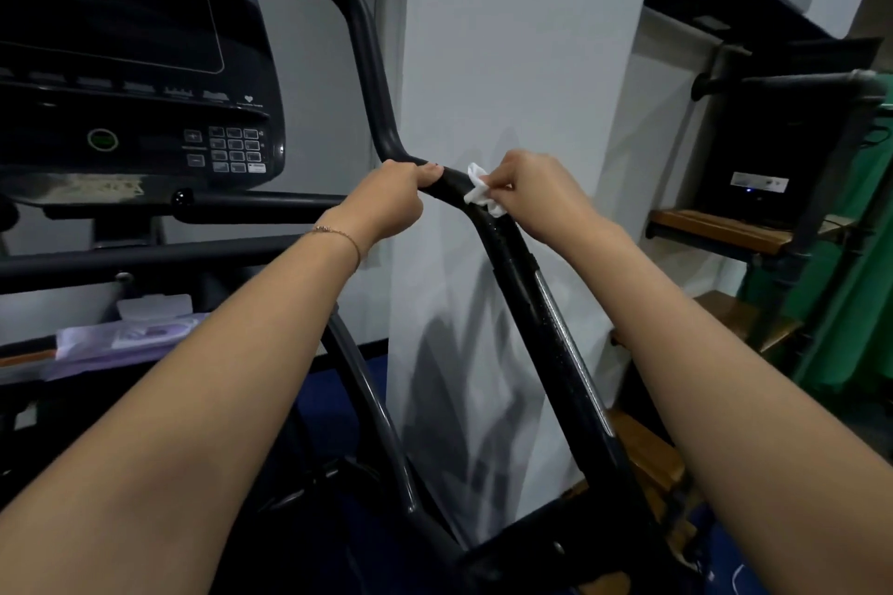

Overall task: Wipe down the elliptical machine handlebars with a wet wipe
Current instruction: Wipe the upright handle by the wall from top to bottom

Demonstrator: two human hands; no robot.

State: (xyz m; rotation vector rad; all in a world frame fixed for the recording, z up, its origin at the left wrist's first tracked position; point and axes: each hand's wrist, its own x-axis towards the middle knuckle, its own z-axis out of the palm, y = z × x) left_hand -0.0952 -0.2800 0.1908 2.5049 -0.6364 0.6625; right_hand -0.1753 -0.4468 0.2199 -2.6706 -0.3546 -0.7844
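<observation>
A: How's it going?
B: Mid-wipe, I'd say. Right hand (541, 193) is pinching the wet wipe (479, 192) against the handlebar (512, 251) bend; left hand (386, 203) is clenching the bar beside it. Lower grip is looking damp, other bars probably still waiting.

one head-worn view looks forward and down, close over the handlebar (507, 251).

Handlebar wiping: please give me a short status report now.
Left hand gripping handlebar at the bend. Right hand pressing white wipe on the bar beside it. Nothing blocking the bar below.
</observation>
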